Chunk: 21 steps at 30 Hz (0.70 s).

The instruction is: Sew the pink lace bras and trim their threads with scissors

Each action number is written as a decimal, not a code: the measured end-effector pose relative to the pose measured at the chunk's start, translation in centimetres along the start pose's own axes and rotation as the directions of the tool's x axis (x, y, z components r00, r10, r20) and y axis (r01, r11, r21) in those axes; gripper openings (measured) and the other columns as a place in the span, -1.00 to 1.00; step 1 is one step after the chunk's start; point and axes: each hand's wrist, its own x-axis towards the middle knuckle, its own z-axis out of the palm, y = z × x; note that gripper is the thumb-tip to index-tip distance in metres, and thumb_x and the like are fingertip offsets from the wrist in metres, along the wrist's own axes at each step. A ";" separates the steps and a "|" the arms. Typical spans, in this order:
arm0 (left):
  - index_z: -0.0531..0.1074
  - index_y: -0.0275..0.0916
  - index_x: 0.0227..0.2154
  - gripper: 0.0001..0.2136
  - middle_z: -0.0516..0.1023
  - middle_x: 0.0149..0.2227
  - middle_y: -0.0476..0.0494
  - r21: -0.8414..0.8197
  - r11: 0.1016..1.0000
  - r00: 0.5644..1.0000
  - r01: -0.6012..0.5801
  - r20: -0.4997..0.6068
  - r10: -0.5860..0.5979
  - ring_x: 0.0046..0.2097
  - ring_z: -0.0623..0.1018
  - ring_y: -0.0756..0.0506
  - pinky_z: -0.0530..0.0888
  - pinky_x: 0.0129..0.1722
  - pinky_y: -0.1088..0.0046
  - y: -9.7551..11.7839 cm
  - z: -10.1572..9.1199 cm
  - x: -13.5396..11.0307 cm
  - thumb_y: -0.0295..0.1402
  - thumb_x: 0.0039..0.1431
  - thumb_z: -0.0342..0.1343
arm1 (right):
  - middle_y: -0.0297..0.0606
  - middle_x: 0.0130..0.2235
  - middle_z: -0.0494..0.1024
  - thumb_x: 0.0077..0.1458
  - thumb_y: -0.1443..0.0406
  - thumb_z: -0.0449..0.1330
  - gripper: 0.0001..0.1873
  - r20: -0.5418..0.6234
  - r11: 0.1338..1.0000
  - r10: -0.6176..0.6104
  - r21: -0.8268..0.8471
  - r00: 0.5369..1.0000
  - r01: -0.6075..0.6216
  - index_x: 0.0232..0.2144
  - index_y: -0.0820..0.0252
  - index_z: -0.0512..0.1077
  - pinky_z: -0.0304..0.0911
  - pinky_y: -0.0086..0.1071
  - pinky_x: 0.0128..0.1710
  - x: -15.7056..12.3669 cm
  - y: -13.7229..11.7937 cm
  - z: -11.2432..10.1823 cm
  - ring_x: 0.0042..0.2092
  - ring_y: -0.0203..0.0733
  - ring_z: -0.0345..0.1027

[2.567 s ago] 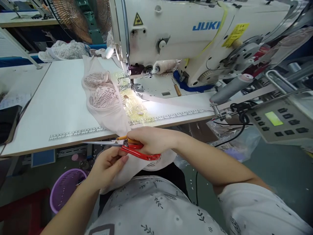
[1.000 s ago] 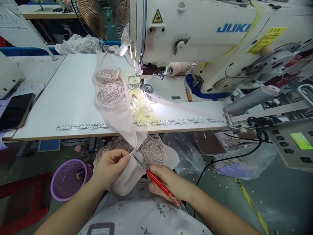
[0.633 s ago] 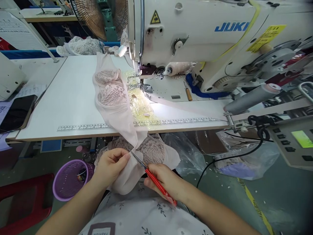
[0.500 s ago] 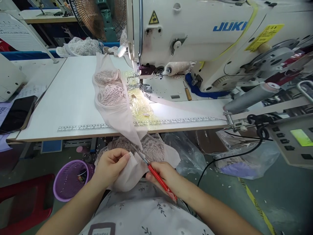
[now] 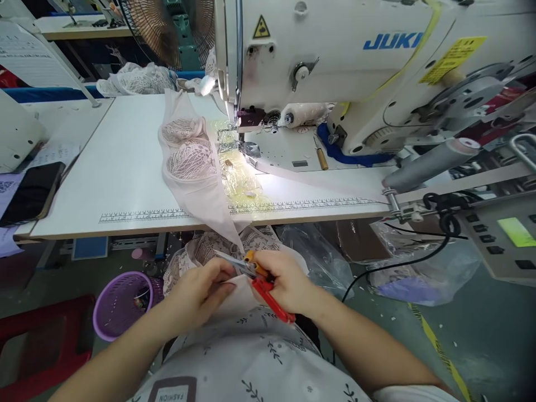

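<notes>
My right hand [image 5: 288, 282] is closed around scissors [image 5: 271, 298] with red and orange handles. Their blades point left, lying just above pale pink fabric [image 5: 238, 296] at my lap. My left hand [image 5: 203, 293] pinches that fabric between thumb and fingers, close to the blades. Behind the hands, lace bra cups [image 5: 205, 245] hang below the table edge, partly hidden by my hands. A pale pink bra piece with lace cups [image 5: 190, 159] lies on the table, its pointed end drooping over the front edge toward the scissors.
A JUKI sewing machine [image 5: 335, 50] stands over the white table [image 5: 125, 167], which has a printed ruler along its front. A phone [image 5: 31, 192] lies left. Below are a purple basket [image 5: 121, 307], red stool [image 5: 46, 340] and plastic bags [image 5: 422, 279]. A control panel [image 5: 502, 234] sits right.
The scissors have turned in my right hand, their orange handle now showing and blades lying flatter. Both hands sit closer together, and the left hand's grip on the fabric has shifted.
</notes>
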 end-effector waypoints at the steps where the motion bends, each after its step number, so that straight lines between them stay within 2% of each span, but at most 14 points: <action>1: 0.32 -0.19 -0.27 -0.89 0.58 -0.35 -0.05 0.104 0.995 0.999 0.003 0.032 -0.007 -0.36 0.55 -0.07 0.42 -0.41 0.48 -0.4 -0.6 0.0 -0.35 0.21 -0.08 | -0.50 -0.61 -0.02 -0.15 0.38 0.05 -0.67 -0.046 0.996 -0.057 -0.074 0.997 0.054 -0.63 0.10 -0.11 -0.13 -0.50 -0.61 -0.3 0.1 -0.6 -0.57 -0.40 -0.14; 3: 0.37 -0.20 -0.29 -0.83 0.58 -0.34 -0.08 0.288 0.957 0.995 0.033 0.079 -0.058 -0.32 0.55 -0.11 0.41 -0.37 0.43 -1.3 -1.9 -0.1 -0.35 0.22 -0.12 | -0.49 -0.60 -0.02 -0.12 0.41 0.04 -0.68 -0.109 0.977 -0.112 -0.196 0.988 0.089 -0.62 0.10 -0.10 -0.12 -0.49 -0.60 -1.1 0.1 -2.2 -0.57 -0.40 -0.14; 6: 0.42 -0.21 -0.32 -0.79 0.56 -0.35 -0.09 0.418 0.907 0.986 0.057 0.121 -0.118 -0.30 0.53 -0.12 0.38 -0.31 0.41 -2.4 -3.4 -0.2 -0.34 0.22 -0.13 | -0.47 -0.59 0.05 -0.05 0.41 0.04 -0.73 -0.168 0.957 -0.052 -0.290 0.984 0.002 -0.62 0.11 0.00 -0.07 -0.48 -0.59 -2.7 0.2 -4.4 -0.57 -0.38 -0.06; 10: 0.43 -0.22 -0.35 -0.82 0.52 -0.38 -0.07 0.425 0.903 0.979 0.054 0.155 -0.131 -0.31 0.49 -0.10 0.35 -0.32 0.42 -2.8 -3.9 -0.3 -0.32 0.22 -0.07 | -0.46 -0.61 0.12 0.01 0.36 0.07 -0.76 -0.232 0.915 0.068 -0.374 0.970 -0.153 -0.62 0.12 0.10 -0.05 -0.46 -0.61 -4.6 1.2 -6.0 -0.60 -0.37 -0.02; 16: 0.42 -0.24 -0.40 -0.85 0.49 -0.40 -0.07 0.425 0.905 0.973 -0.030 0.219 -0.071 -0.33 0.47 -0.10 0.34 -0.31 0.39 -1.3 -2.7 0.6 -0.41 0.20 -0.03 | -0.46 -0.64 0.07 -0.04 0.28 0.16 -0.65 -0.355 0.842 0.092 -0.471 0.930 -0.263 -0.67 0.10 0.05 -0.07 -0.46 -0.62 -4.8 3.1 -6.0 -0.59 -0.34 -0.04; 18: 0.42 -0.26 -0.41 -0.85 0.49 -0.40 -0.08 0.452 0.886 0.969 -0.103 0.248 -0.014 -0.35 0.46 -0.11 0.36 -0.28 0.34 -0.8 -2.1 0.9 -0.43 0.20 -0.04 | -0.45 -0.62 0.10 -0.02 0.27 0.17 -0.63 -0.319 0.872 0.108 -0.425 0.942 -0.244 -0.67 0.10 0.03 -0.05 -0.46 -0.60 -4.1 2.8 -5.0 -0.58 -0.33 0.00; 19: 0.42 -0.27 -0.42 -0.84 0.48 -0.42 -0.09 0.463 0.875 0.965 -0.144 0.260 0.021 -0.36 0.46 -0.11 0.37 -0.27 0.32 -0.5 -1.8 1.0 -0.43 0.20 -0.04 | -0.44 -0.61 0.11 -0.02 0.28 0.16 -0.63 -0.254 0.901 0.119 -0.378 0.960 -0.211 -0.66 0.10 0.01 -0.03 -0.46 -0.58 -3.7 2.4 -4.2 -0.57 -0.33 0.03; 21: 0.43 -0.27 -0.42 -0.83 0.47 -0.45 -0.08 0.486 0.848 0.960 -0.213 0.265 0.089 -0.39 0.45 -0.11 0.38 -0.26 0.29 -0.2 -1.2 1.1 -0.44 0.20 -0.04 | -0.44 -0.60 0.13 -0.03 0.31 0.16 -0.61 -0.052 0.962 0.122 -0.239 0.991 -0.131 -0.65 0.10 -0.03 -0.01 -0.48 -0.57 -2.5 1.7 -2.4 -0.54 -0.33 0.08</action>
